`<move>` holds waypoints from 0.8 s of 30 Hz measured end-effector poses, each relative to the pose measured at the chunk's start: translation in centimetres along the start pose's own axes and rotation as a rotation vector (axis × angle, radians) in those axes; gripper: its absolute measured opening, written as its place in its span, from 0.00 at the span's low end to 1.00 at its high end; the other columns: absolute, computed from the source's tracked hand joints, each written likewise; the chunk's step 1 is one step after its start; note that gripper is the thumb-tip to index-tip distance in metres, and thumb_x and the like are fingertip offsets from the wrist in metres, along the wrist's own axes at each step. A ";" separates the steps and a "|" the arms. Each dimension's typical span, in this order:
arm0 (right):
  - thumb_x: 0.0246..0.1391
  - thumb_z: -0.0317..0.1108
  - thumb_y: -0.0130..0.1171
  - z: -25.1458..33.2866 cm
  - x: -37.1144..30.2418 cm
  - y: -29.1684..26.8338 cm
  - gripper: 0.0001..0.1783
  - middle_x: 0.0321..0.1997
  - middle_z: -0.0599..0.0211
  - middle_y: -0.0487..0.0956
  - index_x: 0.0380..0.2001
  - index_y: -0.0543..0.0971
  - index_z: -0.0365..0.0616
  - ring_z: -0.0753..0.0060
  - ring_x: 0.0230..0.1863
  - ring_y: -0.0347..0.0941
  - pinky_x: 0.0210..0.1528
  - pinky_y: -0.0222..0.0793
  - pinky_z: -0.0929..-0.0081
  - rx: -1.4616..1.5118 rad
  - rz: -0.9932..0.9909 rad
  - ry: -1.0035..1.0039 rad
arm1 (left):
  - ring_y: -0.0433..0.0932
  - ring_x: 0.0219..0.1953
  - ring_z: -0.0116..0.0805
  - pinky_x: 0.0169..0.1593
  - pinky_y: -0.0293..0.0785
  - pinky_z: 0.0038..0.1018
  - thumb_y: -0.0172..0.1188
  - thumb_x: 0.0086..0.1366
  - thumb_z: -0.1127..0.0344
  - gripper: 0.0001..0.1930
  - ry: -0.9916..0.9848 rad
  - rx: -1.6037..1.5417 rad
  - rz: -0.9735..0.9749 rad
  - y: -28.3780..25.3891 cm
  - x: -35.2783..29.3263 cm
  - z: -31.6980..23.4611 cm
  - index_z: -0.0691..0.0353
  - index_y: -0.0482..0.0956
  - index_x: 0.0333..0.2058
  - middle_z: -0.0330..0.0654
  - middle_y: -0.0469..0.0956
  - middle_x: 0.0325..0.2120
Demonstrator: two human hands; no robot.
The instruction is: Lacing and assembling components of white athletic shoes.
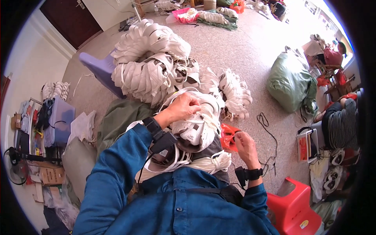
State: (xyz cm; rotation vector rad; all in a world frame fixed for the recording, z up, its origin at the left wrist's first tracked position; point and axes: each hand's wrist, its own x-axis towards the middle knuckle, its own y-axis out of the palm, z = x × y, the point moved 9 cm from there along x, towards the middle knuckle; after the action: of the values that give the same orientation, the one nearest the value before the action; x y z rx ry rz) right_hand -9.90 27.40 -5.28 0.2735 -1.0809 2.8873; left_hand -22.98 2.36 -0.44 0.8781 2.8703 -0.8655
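Note:
A stack of white mesh shoe uppers [192, 133] rests on my lap, with white laces running across it. My left hand [184, 106] is closed in a pinch over the top of this stack; whatever its fingertips hold is too small to make out. To the right, my right hand [246, 145] is raised with thumb and fingers pressed together beside a red plastic bag [229, 137]. I cannot see what, if anything, is in that pinch. A bundle of white laces [213, 162] lies across my lap, close to my body.
Ahead, bundled white uppers [145, 74] are heaped against a purple chair [100, 70]. A large green sack [290, 80] stands on the floor to the right. Near my right elbow is a red stool [293, 207]. A black cord [276, 145] trails over the floor. Another person [340, 125] sits far right.

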 end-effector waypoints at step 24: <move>0.54 0.23 0.55 13.7 4.8 6.5 0.17 0.47 0.52 0.75 0.48 0.75 0.40 0.46 0.43 0.76 0.44 0.73 0.59 0.087 0.084 -0.284 | 0.81 0.37 0.48 0.40 0.77 0.39 0.61 0.57 0.69 0.05 0.265 0.715 -0.160 1.2 -0.7 -1.4 0.62 0.82 0.31 0.49 0.80 0.31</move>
State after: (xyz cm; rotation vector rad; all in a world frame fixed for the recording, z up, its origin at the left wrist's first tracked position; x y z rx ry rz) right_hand -13.26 13.47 1.54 0.6754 -1.0249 3.0422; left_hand -21.54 3.52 0.32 0.8425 2.8775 -2.0037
